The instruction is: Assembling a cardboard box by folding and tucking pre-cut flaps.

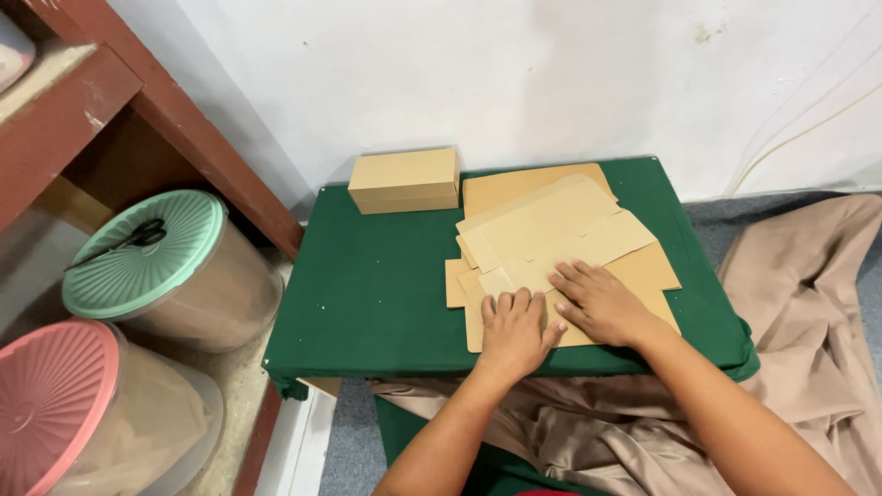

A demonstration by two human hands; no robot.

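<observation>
Both of my hands lie flat on a stack of unfolded tan cardboard box blanks (560, 230) on a small table covered in green cloth (367, 276). My left hand (514, 329) presses the stack's near left corner, fingers together. Beside it, my right hand (599, 301) rests palm down on the near middle of the top blank, fingers spread. A folded, closed tan cardboard box (404, 181) stands at the table's far left corner, apart from the stack.
A white wall rises behind the table. To the left are a red-brown wooden shelf (184, 119) and two lidded plastic tubs, one green-lidded (147, 253) with black scissors (138, 237) on it, one pink-lidded (46, 404). Beige satin cloth (799, 303) lies at the right and near edge.
</observation>
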